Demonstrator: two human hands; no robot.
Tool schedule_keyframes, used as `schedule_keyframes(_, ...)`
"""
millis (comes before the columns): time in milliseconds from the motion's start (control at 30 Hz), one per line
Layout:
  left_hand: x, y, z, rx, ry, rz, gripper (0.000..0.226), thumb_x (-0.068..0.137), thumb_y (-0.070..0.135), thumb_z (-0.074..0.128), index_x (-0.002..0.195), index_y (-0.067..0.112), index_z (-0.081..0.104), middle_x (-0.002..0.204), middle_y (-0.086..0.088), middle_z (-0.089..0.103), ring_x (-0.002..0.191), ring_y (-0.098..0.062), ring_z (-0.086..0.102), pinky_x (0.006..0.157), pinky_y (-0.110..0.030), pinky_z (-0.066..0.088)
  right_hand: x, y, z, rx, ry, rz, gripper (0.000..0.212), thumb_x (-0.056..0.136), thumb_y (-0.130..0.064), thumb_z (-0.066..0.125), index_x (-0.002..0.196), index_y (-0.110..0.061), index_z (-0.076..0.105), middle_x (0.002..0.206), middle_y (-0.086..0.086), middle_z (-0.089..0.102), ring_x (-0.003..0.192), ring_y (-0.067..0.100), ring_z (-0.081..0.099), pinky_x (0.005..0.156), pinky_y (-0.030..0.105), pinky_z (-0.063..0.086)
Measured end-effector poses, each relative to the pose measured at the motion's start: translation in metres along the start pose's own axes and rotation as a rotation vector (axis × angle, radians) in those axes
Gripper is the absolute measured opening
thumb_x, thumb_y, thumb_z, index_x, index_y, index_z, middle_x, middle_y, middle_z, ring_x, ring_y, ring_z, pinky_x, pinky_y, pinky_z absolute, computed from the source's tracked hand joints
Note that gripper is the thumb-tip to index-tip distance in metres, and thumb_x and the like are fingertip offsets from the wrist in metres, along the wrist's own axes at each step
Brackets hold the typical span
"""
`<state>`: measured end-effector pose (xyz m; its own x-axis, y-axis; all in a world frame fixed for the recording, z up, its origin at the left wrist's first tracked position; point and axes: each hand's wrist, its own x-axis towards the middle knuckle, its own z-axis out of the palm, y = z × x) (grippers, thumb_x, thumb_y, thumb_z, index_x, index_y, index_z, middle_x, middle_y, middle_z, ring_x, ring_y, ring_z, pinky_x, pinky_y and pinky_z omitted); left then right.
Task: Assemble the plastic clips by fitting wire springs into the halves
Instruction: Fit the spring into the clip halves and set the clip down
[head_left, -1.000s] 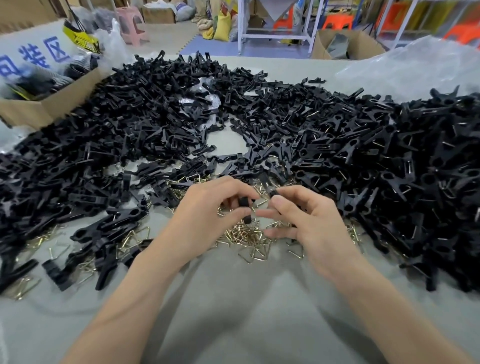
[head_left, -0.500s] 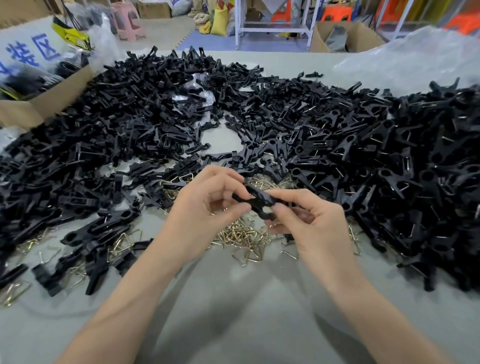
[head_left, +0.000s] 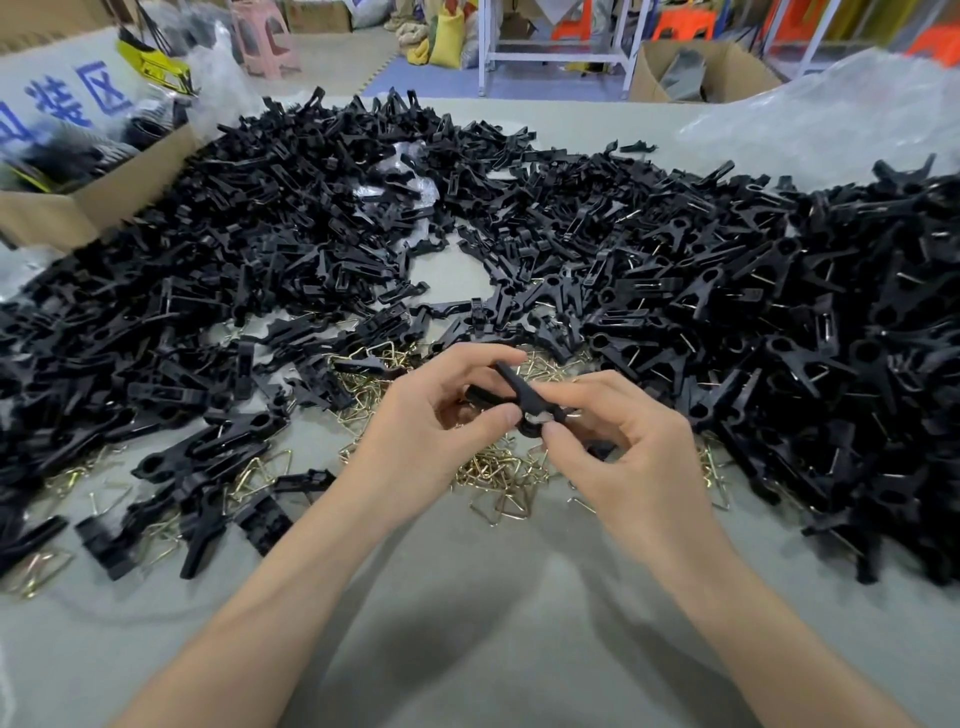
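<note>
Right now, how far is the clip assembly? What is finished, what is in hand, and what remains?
Done: the pile at right looks like assembled clips, wire showing in many. In hand: the left hand and right hand both pinch one black clip above the wire springs; whether its spring is seated I cannot tell. Left: a large heap of loose halves at left, and many springs.
</note>
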<state>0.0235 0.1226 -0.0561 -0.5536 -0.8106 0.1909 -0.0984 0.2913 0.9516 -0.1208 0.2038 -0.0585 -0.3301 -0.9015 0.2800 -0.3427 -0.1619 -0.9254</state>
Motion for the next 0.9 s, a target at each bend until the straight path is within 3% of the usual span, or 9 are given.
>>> schedule_keyframes(133, -0.0012, 0.0006, 0.0051, 0.115, 0.026, 0.067, 0.040, 0.083, 0.000, 0.070, 0.112, 0.028, 0.066, 0.088, 0.009, 0.069, 0.082, -0.013, 0.063, 0.077, -0.018, 0.049, 0.0018, 0.0009, -0.0030, 0.164, -0.011, 0.141, 0.016, 0.079, -0.009, 0.075, 0.089, -0.022, 0.074, 0.081, -0.007, 0.072, 0.072, 0.005, 0.065, 0.066, 0.011, 0.047)
schedule_keyframes(267, -0.0015, 0.0014, 0.0051, 0.133, 0.045, 0.079, 0.042, 0.085, 0.002, 0.068, 0.112, 0.034, 0.067, 0.093, 0.005, 0.069, 0.082, -0.011, 0.064, 0.077, -0.014, 0.048, 0.0050, 0.0041, -0.0031, 0.221, -0.063, 0.228, 0.020, 0.080, -0.006, 0.072, 0.090, -0.024, 0.074, 0.082, -0.003, 0.073, 0.075, 0.006, 0.063, 0.070, 0.015, 0.048)
schedule_keyframes(400, -0.0021, 0.0031, 0.0054, 0.009, 0.012, 0.039, 0.049, 0.084, 0.001, 0.068, 0.117, 0.037, 0.066, 0.092, 0.000, 0.065, 0.073, -0.025, 0.065, 0.072, -0.025, 0.057, 0.0062, 0.0043, -0.0043, 0.242, -0.093, 0.233, 0.023, 0.085, -0.006, 0.066, 0.097, -0.025, 0.073, 0.081, -0.007, 0.073, 0.073, 0.002, 0.061, 0.067, 0.016, 0.047)
schedule_keyframes(500, -0.0025, 0.0032, 0.0058, 0.032, 0.001, 0.046, 0.060, 0.078, 0.011, 0.073, 0.120, 0.052, 0.058, 0.092, 0.010, 0.067, 0.070, -0.010, 0.067, 0.072, -0.034, 0.060, 0.0091, 0.0051, -0.0092, 0.465, -0.089, 0.293, 0.021, 0.078, -0.009, 0.065, 0.098, -0.016, 0.070, 0.079, -0.008, 0.068, 0.074, 0.002, 0.058, 0.069, 0.016, 0.046)
schedule_keyframes(567, -0.0021, 0.0020, 0.0047, 0.119, -0.004, 0.107, 0.075, 0.078, 0.006, 0.075, 0.129, 0.055, 0.048, 0.094, 0.015, 0.070, 0.077, -0.001, 0.068, 0.079, -0.023, 0.056, 0.0092, 0.0042, -0.0107, 0.530, -0.101, 0.305, 0.027, 0.072, -0.016, 0.065, 0.099, -0.013, 0.068, 0.085, -0.002, 0.066, 0.080, 0.007, 0.058, 0.076, 0.020, 0.046)
schedule_keyframes(667, -0.0015, 0.0035, 0.0042, 0.270, -0.021, 0.218, 0.090, 0.077, 0.007, 0.077, 0.141, 0.052, 0.032, 0.097, 0.020, 0.070, 0.089, 0.006, 0.066, 0.088, -0.009, 0.048, 0.0071, 0.0001, -0.0078, 0.365, -0.140, 0.207, 0.020, 0.080, -0.007, 0.066, 0.093, -0.022, 0.068, 0.081, -0.010, 0.066, 0.075, 0.003, 0.057, 0.066, 0.016, 0.044)
schedule_keyframes(800, -0.0029, 0.0064, 0.0020, 0.333, 0.043, 0.311, 0.094, 0.077, 0.005, 0.076, 0.146, 0.041, 0.022, 0.097, 0.024, 0.065, 0.092, 0.009, 0.063, 0.087, -0.005, 0.044, 0.0064, 0.0012, -0.0072, 0.183, -0.110, 0.109, 0.030, 0.087, -0.001, 0.064, 0.090, -0.030, 0.067, 0.082, -0.013, 0.064, 0.074, 0.004, 0.054, 0.069, 0.028, 0.043)
schedule_keyframes(900, -0.0026, 0.0076, 0.0006, 0.365, 0.047, 0.321, 0.098, 0.076, 0.008, 0.078, 0.147, 0.039, 0.017, 0.092, 0.019, 0.064, 0.090, 0.009, 0.061, 0.088, -0.004, 0.042, 0.0054, -0.0001, -0.0041, 0.260, -0.112, 0.081, 0.028, 0.087, -0.001, 0.063, 0.092, -0.028, 0.066, 0.083, -0.012, 0.065, 0.073, 0.002, 0.055, 0.066, 0.020, 0.043)
